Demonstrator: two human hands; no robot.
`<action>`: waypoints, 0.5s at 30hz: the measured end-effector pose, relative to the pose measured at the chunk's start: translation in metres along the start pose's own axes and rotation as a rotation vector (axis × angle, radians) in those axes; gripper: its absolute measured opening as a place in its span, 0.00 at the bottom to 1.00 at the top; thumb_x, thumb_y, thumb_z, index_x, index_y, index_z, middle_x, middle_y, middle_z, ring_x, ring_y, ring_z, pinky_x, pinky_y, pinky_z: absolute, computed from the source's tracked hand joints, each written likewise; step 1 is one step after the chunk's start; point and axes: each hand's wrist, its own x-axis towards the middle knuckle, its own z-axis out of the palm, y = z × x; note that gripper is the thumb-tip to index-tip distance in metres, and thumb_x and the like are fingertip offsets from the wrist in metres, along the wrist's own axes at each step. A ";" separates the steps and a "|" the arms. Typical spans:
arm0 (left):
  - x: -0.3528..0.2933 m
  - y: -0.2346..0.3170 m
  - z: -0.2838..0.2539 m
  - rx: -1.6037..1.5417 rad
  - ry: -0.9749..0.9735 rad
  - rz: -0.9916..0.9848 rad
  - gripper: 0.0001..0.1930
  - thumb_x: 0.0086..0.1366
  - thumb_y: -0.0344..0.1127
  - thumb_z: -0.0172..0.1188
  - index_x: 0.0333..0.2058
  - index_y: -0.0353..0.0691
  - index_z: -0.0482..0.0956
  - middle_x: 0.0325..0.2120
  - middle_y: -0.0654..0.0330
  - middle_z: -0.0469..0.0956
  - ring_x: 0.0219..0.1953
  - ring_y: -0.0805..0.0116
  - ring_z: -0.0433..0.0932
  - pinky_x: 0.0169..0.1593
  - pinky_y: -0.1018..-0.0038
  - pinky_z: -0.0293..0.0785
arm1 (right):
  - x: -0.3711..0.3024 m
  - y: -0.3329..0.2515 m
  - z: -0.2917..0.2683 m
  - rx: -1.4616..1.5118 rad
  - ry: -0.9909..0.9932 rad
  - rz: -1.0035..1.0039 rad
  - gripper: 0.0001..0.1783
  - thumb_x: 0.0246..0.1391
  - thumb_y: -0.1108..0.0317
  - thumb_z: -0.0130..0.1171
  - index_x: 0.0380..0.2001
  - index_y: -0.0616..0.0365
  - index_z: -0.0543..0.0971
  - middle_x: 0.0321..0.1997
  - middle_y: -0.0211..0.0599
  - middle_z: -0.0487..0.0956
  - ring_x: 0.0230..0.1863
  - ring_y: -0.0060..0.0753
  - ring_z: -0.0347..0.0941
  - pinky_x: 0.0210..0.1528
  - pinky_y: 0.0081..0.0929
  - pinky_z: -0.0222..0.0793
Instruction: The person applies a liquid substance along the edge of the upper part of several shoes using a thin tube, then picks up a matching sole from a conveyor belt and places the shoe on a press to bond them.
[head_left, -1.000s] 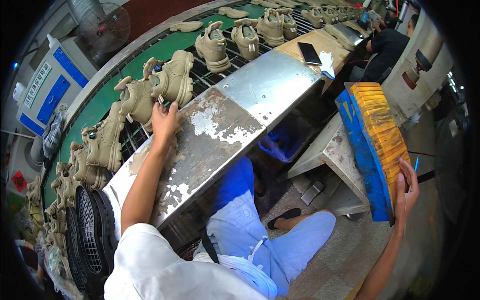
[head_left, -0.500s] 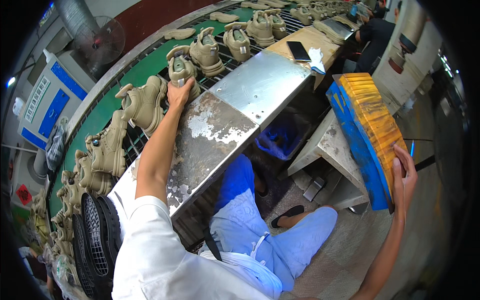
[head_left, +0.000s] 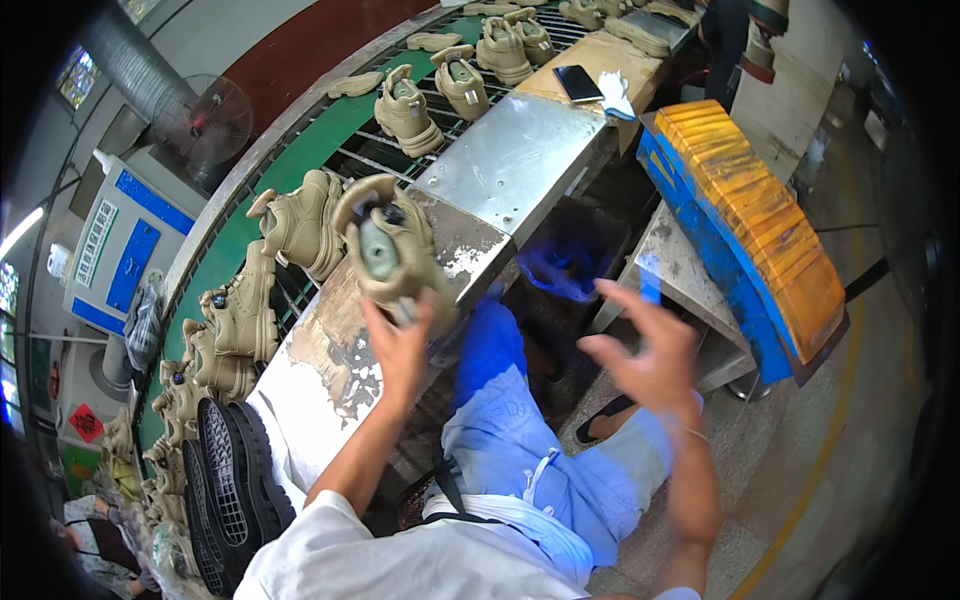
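Note:
My left hand [head_left: 402,340] grips a tan shoe [head_left: 392,245] by its heel, lifted over the near bench edge with its opening turned up toward me. A green lining shows inside the shoe. My right hand [head_left: 648,350] is raised over my lap, slightly smeared, its fingers apart and nothing in them. It is apart from the shoe. Behind it stands an orange-topped blue block [head_left: 745,230], tilted on a metal stand. More tan shoes [head_left: 305,225] line the rack left of the held one, and another shoe [head_left: 405,110] stands beyond it.
A worn metal-topped bench [head_left: 505,165] runs along the curved green conveyor [head_left: 300,160]. On its far part lie a phone [head_left: 578,84] and a white glove [head_left: 614,95]. Black soles [head_left: 225,470] stand at the left. A blue-lined bin [head_left: 560,270] sits below the bench.
My left hand has lifted the shoe off the rack and brought it nearer to me. My right hand has left the orange-topped block and moved left toward the shoe.

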 end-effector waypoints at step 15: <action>0.111 0.040 0.045 -0.283 -0.446 0.098 0.23 0.82 0.50 0.51 0.55 0.35 0.81 0.45 0.61 0.82 0.47 0.74 0.78 0.53 0.73 0.74 | -0.044 0.025 0.049 0.641 0.339 0.310 0.42 0.39 0.74 0.87 0.59 0.66 0.77 0.55 0.38 0.84 0.51 0.26 0.81 0.53 0.29 0.80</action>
